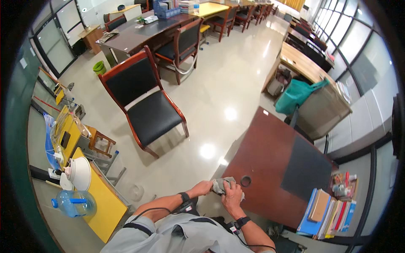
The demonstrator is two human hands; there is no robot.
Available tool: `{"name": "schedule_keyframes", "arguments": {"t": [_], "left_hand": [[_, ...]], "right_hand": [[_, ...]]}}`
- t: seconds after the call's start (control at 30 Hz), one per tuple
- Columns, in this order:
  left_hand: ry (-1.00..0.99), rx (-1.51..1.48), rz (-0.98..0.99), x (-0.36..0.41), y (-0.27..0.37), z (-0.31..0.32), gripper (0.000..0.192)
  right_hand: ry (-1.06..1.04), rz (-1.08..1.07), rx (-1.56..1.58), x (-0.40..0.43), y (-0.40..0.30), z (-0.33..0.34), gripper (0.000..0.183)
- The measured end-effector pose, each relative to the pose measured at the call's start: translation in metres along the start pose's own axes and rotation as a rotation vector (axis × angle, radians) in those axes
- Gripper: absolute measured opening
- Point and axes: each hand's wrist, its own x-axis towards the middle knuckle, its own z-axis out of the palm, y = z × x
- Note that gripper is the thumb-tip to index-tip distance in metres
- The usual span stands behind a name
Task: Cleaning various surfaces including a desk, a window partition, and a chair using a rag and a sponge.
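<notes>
A crumpled grey cloth is bunched between my two hands at the near left edge of a reddish-brown desk. My right hand grips it from above, with the fingers spread over its folds. On the cloth's left side my left hand holds it too, its fingertips partly hidden. Just right of the cloth, a round dark cable hole is set in the desktop. A dark grey panel covers the desk's right part.
Upright books and folders stand at the desk's near right corner. A black-seated wooden chair is on the tiled floor ahead. To my left, a yellow table bears a blue water jug. A green bag hangs beyond the desk.
</notes>
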Motion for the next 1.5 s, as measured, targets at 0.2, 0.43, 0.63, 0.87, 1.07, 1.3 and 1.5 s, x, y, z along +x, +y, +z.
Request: {"name": "schedule_keyframes", "arguments": {"t": [0.2, 0.43, 0.63, 0.87, 1.07, 1.3, 1.5], "left_hand": [[0.124, 0.245, -0.01, -0.054, -0.057, -0.049, 0.047], [0.397, 0.327, -0.219, -0.122, -0.131, -0.073, 0.043], [0.638, 0.101, -0.324, -0.165, -0.162, -0.059, 0.041], [0.743, 0.094, -0.413, -0.168, -0.18, -0.078, 0.046], [0.816, 0.031, -0.392, -0.142, -0.181, -0.132, 0.043], [0.784, -0.063, -0.339, -0.116, -0.187, -0.211, 0.042], [0.678, -0.133, -0.331, -0.109, -0.178, -0.277, 0.046]], "right_hand": [[-0.093, -0.077, 0.041, 0.041, -0.019, 0.001, 0.063], [-0.054, -0.164, 0.052, 0.077, 0.009, -0.001, 0.061], [0.048, -0.202, 0.108, 0.103, 0.034, -0.003, 0.066], [0.026, -0.084, 0.056, 0.114, 0.073, 0.0, 0.062], [-0.019, -0.067, -0.073, 0.106, 0.071, 0.005, 0.063], [-0.161, -0.123, -0.2, 0.119, -0.003, 0.014, 0.062], [-0.43, 0.097, 0.356, 0.184, -0.021, 0.054, 0.053]]}}
